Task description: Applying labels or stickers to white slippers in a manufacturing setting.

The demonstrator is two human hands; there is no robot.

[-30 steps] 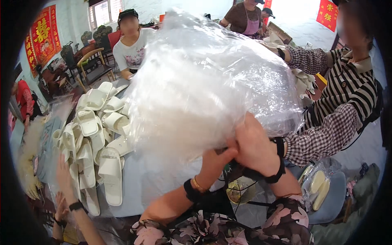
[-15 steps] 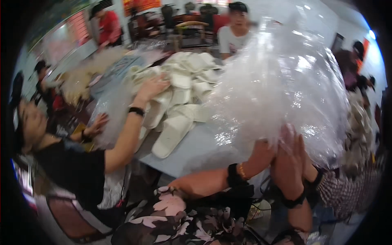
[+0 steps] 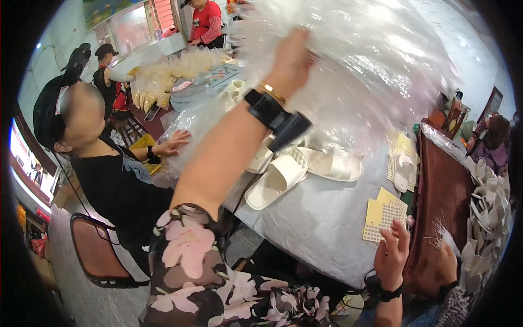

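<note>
- Broadly, a pale worktop (image 3: 321, 234) spreads beneath everything.
- Clear plastic bags (image 3: 376, 76) billow above it in a blurred bundle, contents unreadable.
- Farther off, transparent bags (image 3: 150, 90) contain yellowish things.
- White slippers (image 3: 280, 177) lie under the bundle.
- A yellow basket (image 3: 144, 143) sits beyond, contents unclear.
- Left hand (image 3: 293, 61), raised against the bundle, blurs; its grip cannot be told.
- Right hand (image 3: 391, 255): fingers loosely spread, near yellow sheets (image 3: 376, 215).

Clear plastic (image 3: 370, 71) cropped, blurred (shape uncertain).
</note>
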